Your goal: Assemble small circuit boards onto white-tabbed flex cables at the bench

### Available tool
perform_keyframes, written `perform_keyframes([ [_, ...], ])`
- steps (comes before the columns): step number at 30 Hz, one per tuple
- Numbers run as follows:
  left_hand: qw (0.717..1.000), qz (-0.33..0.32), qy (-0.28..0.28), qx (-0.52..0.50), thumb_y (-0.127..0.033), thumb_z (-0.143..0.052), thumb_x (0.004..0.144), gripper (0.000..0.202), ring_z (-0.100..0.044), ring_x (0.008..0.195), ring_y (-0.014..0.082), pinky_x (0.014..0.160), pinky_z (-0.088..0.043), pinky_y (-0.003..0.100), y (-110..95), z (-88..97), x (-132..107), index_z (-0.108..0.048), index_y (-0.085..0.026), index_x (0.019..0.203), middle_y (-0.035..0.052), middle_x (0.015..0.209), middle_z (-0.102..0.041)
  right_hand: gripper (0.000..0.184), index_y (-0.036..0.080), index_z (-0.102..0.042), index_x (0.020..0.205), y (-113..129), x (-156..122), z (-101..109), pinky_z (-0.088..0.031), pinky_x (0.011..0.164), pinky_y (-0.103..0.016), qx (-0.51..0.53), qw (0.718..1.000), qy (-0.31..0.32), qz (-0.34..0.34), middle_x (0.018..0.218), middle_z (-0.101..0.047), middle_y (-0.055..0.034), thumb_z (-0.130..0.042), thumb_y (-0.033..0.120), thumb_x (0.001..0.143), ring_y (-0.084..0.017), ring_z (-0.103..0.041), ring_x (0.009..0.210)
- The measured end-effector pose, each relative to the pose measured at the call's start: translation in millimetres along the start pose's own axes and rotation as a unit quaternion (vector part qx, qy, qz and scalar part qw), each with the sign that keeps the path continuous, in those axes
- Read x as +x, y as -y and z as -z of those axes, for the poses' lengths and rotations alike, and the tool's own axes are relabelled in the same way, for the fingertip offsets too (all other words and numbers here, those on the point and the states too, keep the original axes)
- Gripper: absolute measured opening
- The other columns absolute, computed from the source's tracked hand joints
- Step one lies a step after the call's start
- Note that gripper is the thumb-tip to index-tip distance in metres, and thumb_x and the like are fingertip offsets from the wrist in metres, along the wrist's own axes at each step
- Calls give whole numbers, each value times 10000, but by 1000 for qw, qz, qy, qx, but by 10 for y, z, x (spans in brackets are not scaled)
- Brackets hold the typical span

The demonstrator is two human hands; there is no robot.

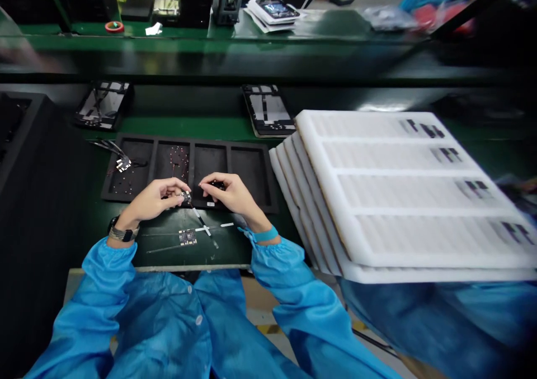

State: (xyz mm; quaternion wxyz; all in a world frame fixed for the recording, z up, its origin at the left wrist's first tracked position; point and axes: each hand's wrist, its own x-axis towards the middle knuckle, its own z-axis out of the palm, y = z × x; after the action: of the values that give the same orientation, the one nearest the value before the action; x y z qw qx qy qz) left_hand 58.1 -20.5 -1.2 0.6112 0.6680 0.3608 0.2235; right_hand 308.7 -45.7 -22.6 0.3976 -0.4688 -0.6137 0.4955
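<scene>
My left hand [161,198] pinches a small circuit board [185,197] between thumb and fingertips, above the front edge of a black compartment tray [272,186]. A thin strip with black and white sections [201,221] runs down from near that board to the table. To the right, my right hand [229,193] is closed in a pinch over the tray; anything between its fingertips is too small to make out. Below the hands, another small circuit board [187,237] lies on the green table among thin strips.
Small parts lie in the tray's left compartments, with tweezers [109,145] at its left end. Two opened flat devices, one left [104,105] and one right [268,110], lie behind it. Stacked white foam trays [398,200] stand at right; a black block [37,200] at left.
</scene>
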Motion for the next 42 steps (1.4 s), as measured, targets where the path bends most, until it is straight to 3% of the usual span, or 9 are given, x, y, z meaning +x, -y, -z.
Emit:
perform_keyframes([
  [10, 999, -12, -53, -3, -347, -748, 877, 285, -675, 749, 178, 744, -545, 311, 24, -71, -8, -810, -150, 1072, 43, 795, -738, 259, 188, -775, 862, 125, -72, -125, -530, 757, -326, -29, 998, 49, 24, 842, -782, -56, -740, 437, 923, -216, -699, 798],
  [15, 998, -21, -48, 17, -333, -733, 874, 230, -693, 778, 182, 765, -555, 312, 44, -87, 6, -831, -162, 992, 52, 838, -772, 241, 187, -783, 864, 101, -77, -151, -519, 733, -311, -40, 997, 60, 8, 850, -789, -54, -732, 417, 916, -218, -704, 810],
  [24, 998, 9, -59, -25, -320, -769, 833, 268, -691, 736, 167, 732, -568, 304, 76, -147, 18, -778, -124, 1015, 46, 811, -755, 213, 178, -783, 844, 74, -72, -169, -509, 743, -302, -51, 996, 72, 3, 863, -803, -52, -726, 373, 908, -211, -706, 812],
  [35, 997, 26, -49, -45, -348, -802, 816, 275, -681, 690, 154, 691, -554, 292, 82, -150, 16, -735, -132, 971, 36, 765, -739, 283, 178, -791, 845, 55, -55, -151, -514, 725, -308, -35, 995, 93, -12, 801, -782, -49, -764, 455, 896, -213, -696, 784],
  [42, 998, 18, -59, -13, -314, -759, 832, 213, -648, 654, 148, 671, -517, 286, 89, -178, 17, -725, -134, 940, 27, 732, -717, 196, 178, -783, 833, 47, -79, -191, -508, 761, -309, -70, 995, 77, -2, 831, -796, -49, -731, 352, 907, -208, -703, 796],
])
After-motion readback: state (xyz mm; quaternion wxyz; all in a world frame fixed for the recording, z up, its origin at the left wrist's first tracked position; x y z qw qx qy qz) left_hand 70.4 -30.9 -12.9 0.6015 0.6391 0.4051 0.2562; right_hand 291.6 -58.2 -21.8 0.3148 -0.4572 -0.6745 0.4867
